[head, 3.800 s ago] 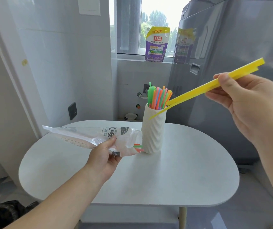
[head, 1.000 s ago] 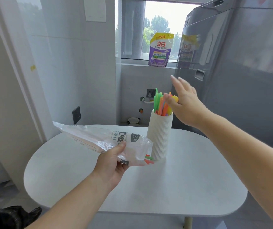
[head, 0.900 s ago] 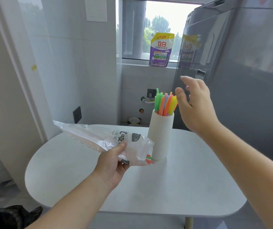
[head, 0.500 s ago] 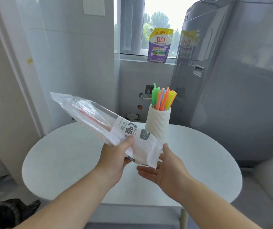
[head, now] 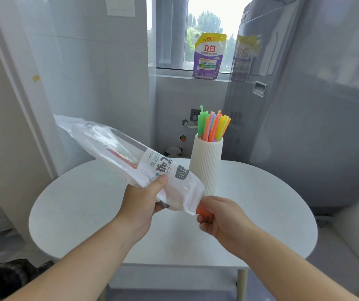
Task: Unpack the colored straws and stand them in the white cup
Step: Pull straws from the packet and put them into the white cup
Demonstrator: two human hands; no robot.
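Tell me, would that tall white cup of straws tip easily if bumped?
Probably: the white cup is tall and narrow, so a bump near its rim could topple it. The thin plastic straws likely add little weight.

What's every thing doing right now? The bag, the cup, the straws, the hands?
straw bag: in the air, tilted, mouth low.
left hand: grips the straw bag.
right hand: pinches orange straw ends at the bag's mouth.
white cup: upright on the table.
standing straws: bunched in the cup.
detergent pouch: upright on the sill.
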